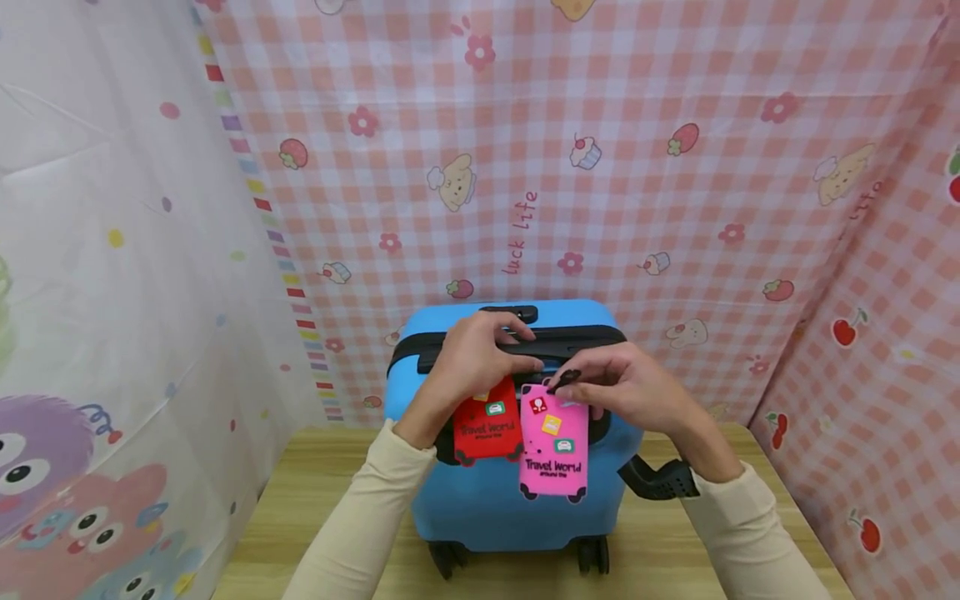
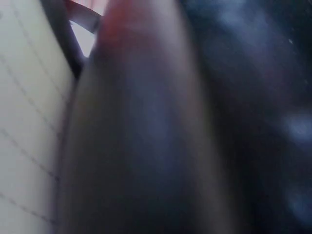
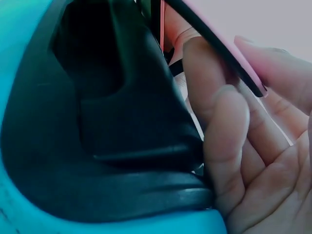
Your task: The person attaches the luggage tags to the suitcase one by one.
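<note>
Okay, my right hand (image 1: 630,387) pinches pink tag (image 1: 555,442) by its top, in front of blue suitcase (image 1: 517,521), five o'clock from my left hand (image 1: 480,352), whose grip I can't tell. Probably light, bendy; best held near black strap (image 1: 567,377).

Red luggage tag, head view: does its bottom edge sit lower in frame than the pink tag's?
No, the pink luggage tag reaches further down the frame than the red luggage tag.
</note>
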`<state>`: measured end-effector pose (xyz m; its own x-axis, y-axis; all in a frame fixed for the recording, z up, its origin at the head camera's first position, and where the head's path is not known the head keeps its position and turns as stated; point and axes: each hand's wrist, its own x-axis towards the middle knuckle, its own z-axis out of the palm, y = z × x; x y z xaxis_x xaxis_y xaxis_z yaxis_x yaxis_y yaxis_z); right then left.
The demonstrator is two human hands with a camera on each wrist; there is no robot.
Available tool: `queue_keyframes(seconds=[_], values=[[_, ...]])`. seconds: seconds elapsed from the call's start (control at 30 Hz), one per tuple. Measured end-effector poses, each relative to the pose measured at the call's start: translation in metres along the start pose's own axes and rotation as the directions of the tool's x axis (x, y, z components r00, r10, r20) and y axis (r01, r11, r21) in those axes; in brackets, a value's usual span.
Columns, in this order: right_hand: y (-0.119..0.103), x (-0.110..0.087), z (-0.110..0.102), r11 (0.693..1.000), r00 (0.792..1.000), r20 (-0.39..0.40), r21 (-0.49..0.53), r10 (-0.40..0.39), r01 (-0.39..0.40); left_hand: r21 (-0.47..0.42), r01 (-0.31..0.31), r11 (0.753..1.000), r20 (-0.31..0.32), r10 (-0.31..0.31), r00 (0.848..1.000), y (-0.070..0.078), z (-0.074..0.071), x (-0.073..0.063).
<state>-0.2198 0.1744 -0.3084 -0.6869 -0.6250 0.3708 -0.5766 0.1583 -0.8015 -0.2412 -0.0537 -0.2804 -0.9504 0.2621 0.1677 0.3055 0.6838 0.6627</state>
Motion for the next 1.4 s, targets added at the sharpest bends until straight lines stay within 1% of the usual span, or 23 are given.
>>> queue_keyframes(seconds=[0.2,0.33,0.47,0.6,0.7,0.8,0.9,0.97,1.1,1.3,1.4], values=[[-0.001,0.001,0.001,1.000,1.000,-0.003,0.004,0.002,-0.002,-0.028,0.030,0.999,-0.002,-0.030,1.000,0.002,0.000,0.000],[-0.004,0.002,0.002,1.000,1.000,-0.019,-0.010,0.023,-0.023,-0.042,0.045,0.998,0.005,-0.045,0.999,0.002,0.000,0.000],[-0.006,0.004,0.004,0.998,0.998,-0.037,-0.027,0.053,-0.054,-0.044,0.065,0.997,0.031,-0.064,0.997,0.003,-0.001,0.001],[-0.006,0.006,0.005,0.997,0.997,-0.046,-0.031,0.065,-0.066,-0.055,0.085,0.995,0.077,-0.081,0.994,0.003,-0.004,0.003],[-0.006,0.006,0.006,0.998,0.997,-0.047,-0.024,0.059,-0.060,-0.074,0.082,0.994,0.101,-0.074,0.992,0.002,-0.005,0.003],[-0.005,0.006,0.006,0.998,0.997,-0.049,-0.024,0.056,-0.057,-0.105,0.075,0.992,0.098,-0.065,0.993,0.001,-0.006,0.002],[-0.004,0.006,0.006,0.998,0.998,-0.049,-0.026,0.050,-0.052,-0.126,0.060,0.990,0.076,-0.051,0.996,0.001,-0.005,0.001],[-0.004,0.006,0.006,0.998,0.997,-0.052,-0.025,0.053,-0.055,-0.129,0.059,0.990,0.054,-0.053,0.997,0.002,-0.004,0.000],[-0.005,0.004,0.006,0.998,0.996,-0.067,-0.019,0.058,-0.059,-0.094,0.050,0.994,-0.016,-0.051,0.999,0.003,-0.001,0.001],[-0.008,0.004,0.009,0.999,0.994,-0.106,-0.023,0.028,-0.031,-0.042,0.032,0.999,-0.128,-0.037,0.991,0.005,0.005,0.002],[-0.009,0.005,0.011,0.999,0.991,-0.127,-0.009,0.031,-0.032,-0.041,0.024,0.999,-0.164,-0.031,0.986,0.006,0.006,0.002]])
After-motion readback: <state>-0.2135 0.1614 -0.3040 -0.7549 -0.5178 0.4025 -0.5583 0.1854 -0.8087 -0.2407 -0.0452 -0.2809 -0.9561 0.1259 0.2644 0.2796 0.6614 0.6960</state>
